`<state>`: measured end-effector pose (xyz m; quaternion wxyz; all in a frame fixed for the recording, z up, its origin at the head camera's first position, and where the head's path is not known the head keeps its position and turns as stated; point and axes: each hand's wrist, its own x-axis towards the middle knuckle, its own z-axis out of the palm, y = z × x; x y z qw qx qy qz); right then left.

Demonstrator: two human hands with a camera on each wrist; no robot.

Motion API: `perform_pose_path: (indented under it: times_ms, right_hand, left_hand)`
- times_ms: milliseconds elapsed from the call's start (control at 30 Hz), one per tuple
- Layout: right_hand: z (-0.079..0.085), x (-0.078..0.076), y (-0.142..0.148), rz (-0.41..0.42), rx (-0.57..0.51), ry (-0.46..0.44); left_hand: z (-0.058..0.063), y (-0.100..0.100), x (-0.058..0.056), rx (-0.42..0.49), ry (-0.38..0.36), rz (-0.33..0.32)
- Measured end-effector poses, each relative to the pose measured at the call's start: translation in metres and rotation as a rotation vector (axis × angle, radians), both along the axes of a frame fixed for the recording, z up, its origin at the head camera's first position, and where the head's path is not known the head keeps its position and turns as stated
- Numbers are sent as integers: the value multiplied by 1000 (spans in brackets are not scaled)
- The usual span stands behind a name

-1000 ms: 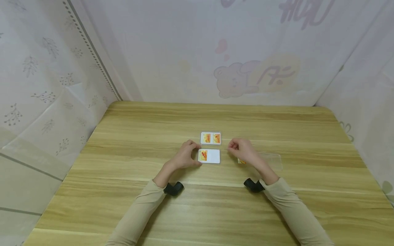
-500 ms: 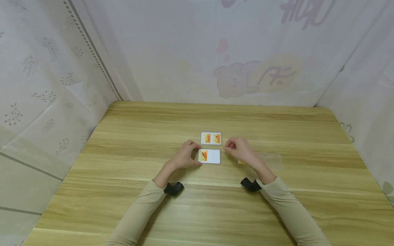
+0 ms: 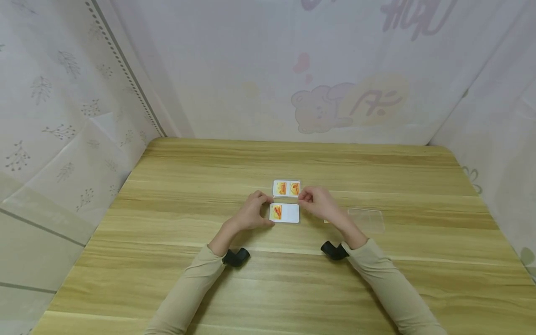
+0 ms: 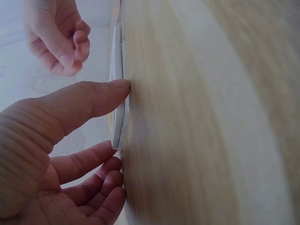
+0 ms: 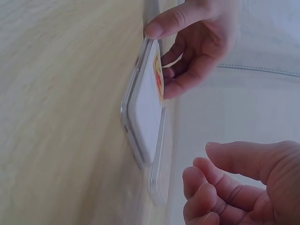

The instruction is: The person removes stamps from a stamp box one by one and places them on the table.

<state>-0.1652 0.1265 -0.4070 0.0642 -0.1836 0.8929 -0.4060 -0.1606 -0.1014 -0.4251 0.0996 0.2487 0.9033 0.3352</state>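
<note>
My left hand (image 3: 250, 211) holds the left end of the near stack of cards (image 3: 290, 213), which sits in a shallow clear plastic case. In the left wrist view the thumb presses one edge of the case and the index fingertip meets another corner. The top card is white with an orange and yellow picture at its left end. Just beyond lies a second cased stack of cards (image 3: 281, 188) showing two orange pictures. My right hand (image 3: 320, 203) hovers off the right ends of both stacks. Its fingers (image 5: 199, 206) are loosely curled, with nothing between them and the thumb.
A flat clear plastic piece (image 3: 368, 219) lies to the right, behind the right wrist. A bit of an orange and yellow card (image 3: 326, 221) shows under the right forearm, mostly hidden. Black wrist mounts (image 3: 236, 257) stick out inward from the cuffs. Patterned curtains (image 3: 234, 70) border the wooden table (image 3: 209, 163).
My right hand has moved left, toward the right ends of the two card stacks, uncovering more of the clear plastic piece. My left hand and both stacks have stayed in place.
</note>
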Motion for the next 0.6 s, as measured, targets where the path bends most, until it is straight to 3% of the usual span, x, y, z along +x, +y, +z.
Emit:
perform_pose_path:
  times_ms: [600]
  right_hand:
    - [-1, -4, -17, 21, 8, -8]
  left_hand:
    - [-2, -2, -1, 41, 20, -11]
